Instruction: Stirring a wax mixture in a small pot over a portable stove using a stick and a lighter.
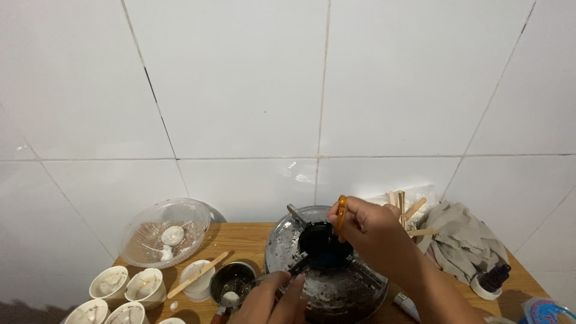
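- Four white cups (110,282) grouped at far left of wooden worktop (246,239), each with pale contents.
- Clear glass bowl (166,231) behind them, tilted, white lumps inside.
- Flat wooden stick (197,275) laid across a small white cup (200,282), just right of the group.
- Small dark cup (231,281) next, white lump at its front rim.
- Left hand (273,303) at bottom edge, fingers closed on a thin dark tool (294,267) reaching up toward the black pot.
- Black pot (324,244) seated at centre of a round, soot-stained burner (327,282), dark liquid inside.
- Right hand (375,231) directly above pot, clenched on orange-handled scissors (341,214); blades hidden.
- Bundle of wooden sticks (408,210) behind right hand, against tiled wall (240,90).
- Grey cloth (462,240) crumpled at right.
- Small dark bottle (493,279) near cloth, at worktop's right edge.
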